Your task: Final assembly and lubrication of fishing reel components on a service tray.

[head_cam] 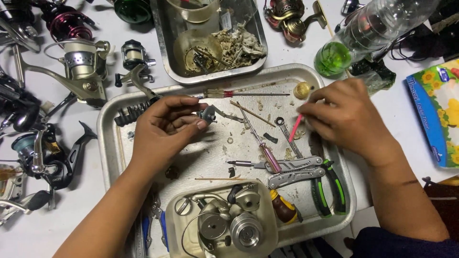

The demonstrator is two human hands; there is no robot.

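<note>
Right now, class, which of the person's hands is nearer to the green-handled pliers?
Right. The right hand is just above the green-handled pliers; the left hand is far across the tray, holding a small metal part.

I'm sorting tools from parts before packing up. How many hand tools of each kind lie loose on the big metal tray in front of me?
Screwdrivers: 2 (one clear-handled at the top, one pink-handled in the middle)
Small wrench: 1
Folding multi-tool: 1
Green-handled pliers: 1
Total: 5
Thin wooden sticks, and the small part in the left hand, are not counted.
</note>
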